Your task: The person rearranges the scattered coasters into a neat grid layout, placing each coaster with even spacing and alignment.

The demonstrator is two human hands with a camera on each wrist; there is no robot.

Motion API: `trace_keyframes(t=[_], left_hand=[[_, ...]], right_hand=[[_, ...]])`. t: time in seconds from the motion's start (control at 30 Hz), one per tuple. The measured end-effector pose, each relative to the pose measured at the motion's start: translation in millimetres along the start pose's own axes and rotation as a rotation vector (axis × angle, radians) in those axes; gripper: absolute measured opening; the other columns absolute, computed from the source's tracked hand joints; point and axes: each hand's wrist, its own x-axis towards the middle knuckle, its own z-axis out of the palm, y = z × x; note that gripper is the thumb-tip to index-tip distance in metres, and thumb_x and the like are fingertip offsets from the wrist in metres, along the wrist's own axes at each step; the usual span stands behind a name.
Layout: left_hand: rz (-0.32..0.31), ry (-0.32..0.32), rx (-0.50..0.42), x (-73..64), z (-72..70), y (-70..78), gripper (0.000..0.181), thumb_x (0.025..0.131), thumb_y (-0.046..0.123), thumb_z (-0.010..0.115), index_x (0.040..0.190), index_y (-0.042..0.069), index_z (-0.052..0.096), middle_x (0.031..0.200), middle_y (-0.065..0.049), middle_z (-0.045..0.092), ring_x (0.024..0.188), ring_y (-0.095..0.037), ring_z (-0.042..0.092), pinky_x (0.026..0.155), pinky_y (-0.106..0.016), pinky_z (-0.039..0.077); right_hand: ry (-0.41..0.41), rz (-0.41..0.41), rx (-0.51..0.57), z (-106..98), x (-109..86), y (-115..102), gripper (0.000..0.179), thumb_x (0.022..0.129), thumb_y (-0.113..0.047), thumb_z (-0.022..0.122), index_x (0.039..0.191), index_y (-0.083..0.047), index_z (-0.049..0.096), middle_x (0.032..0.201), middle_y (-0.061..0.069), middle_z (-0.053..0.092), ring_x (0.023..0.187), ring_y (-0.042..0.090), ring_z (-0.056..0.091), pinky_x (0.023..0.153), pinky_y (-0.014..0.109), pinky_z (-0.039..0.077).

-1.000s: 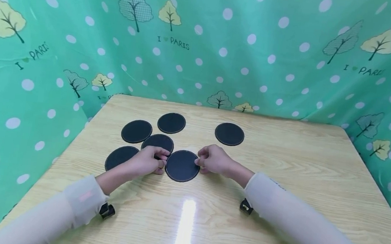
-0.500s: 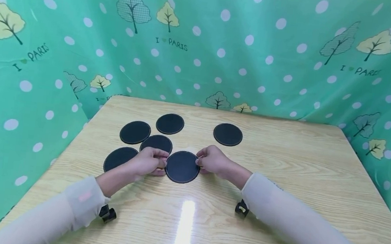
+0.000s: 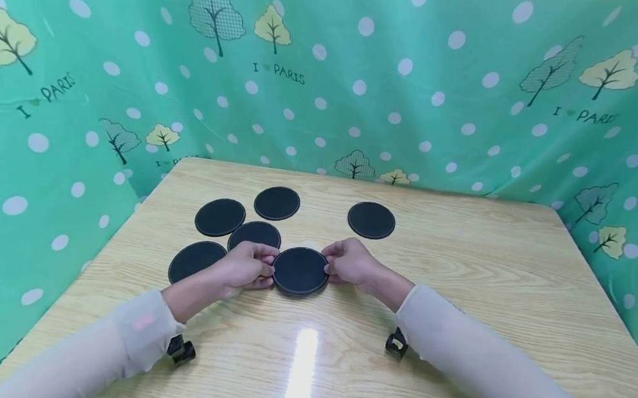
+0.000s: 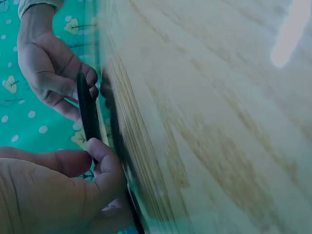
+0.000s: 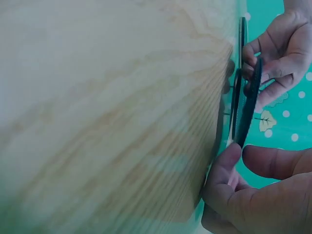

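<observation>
A round black coaster (image 3: pixel 300 270) with a thin stitched line along its rim is between my two hands. My left hand (image 3: pixel 246 265) pinches its left edge between thumb and fingers, and my right hand (image 3: pixel 350 262) pinches the right edge. In the left wrist view the coaster (image 4: pixel 88 109) shows edge-on, raised off the wooden table with a gap beneath. From the right wrist the coaster (image 5: pixel 250 105) also appears edge-on, tilted, its edge between my right thumb and fingers.
Several similar black coasters lie flat: one (image 3: pixel 197 261) left of my left wrist, one (image 3: pixel 255 235) behind my left hand, others (image 3: pixel 220 217) (image 3: pixel 277 203) farther back, and another (image 3: pixel 372 220) behind my right hand. Green printed cloth (image 3: pixel 333 64) hangs behind the wooden table (image 3: pixel 492 275).
The coaster between my hands has gone from lying flat to raised and tilted, gripped at both sides. My hands have shifted slightly; the other coasters stay in place.
</observation>
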Motion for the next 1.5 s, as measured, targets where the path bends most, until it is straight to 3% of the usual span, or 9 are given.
trace_keyframes(t=[0.23,0.63,0.93,1.23,1.5], left_hand=[[0.028,-0.008,-0.016,3.6,-2.2,3.0,0.055,0.095,-0.019,0.053,0.147,-0.005,0.045,0.114,-0.012,0.044,0.087,-0.016,0.057,0.078,-0.026,0.058],[0.06,-0.013,-0.028,15.5,3.5,11.5,0.054,0.095,-0.018,0.054,0.146,-0.001,0.048,0.114,-0.011,0.046,0.086,-0.016,0.056,0.079,-0.027,0.057],[0.083,-0.047,-0.017,24.6,12.8,24.5,0.054,0.096,-0.016,0.054,0.147,0.001,0.048,0.128,-0.017,0.05,0.09,-0.018,0.058,0.08,-0.028,0.057],[0.098,-0.059,-0.028,47.5,27.9,38.5,0.056,0.094,-0.019,0.052,0.146,0.002,0.051,0.13,-0.017,0.051,0.086,-0.017,0.058,0.078,-0.027,0.056],[0.11,-0.047,-0.039,72.3,39.4,39.3,0.057,0.092,-0.02,0.056,0.144,0.002,0.054,0.122,-0.014,0.056,0.084,-0.016,0.061,0.076,-0.025,0.058]], right_hand=[[0.04,-0.046,0.038,-4.9,1.4,2.8,0.044,0.091,0.02,0.06,0.132,0.007,0.06,0.105,0.011,0.058,0.085,0.015,0.062,0.081,0.032,0.061],[0.078,-0.095,0.037,-18.0,3.9,7.7,0.044,0.09,0.02,0.062,0.131,0.006,0.06,0.104,0.011,0.054,0.09,0.021,0.06,0.078,0.032,0.06],[0.117,-0.113,0.008,-33.9,4.0,6.6,0.045,0.09,0.019,0.061,0.133,0.005,0.06,0.107,0.013,0.055,0.095,0.026,0.062,0.077,0.031,0.06],[0.186,-0.123,-0.015,-53.4,9.8,8.4,0.046,0.092,0.016,0.061,0.136,0.004,0.058,0.108,0.012,0.056,0.095,0.022,0.061,0.078,0.032,0.061],[0.241,-0.115,-0.042,-70.2,14.1,11.1,0.046,0.094,0.013,0.062,0.138,0.003,0.059,0.111,0.012,0.056,0.095,0.022,0.06,0.08,0.032,0.061]])
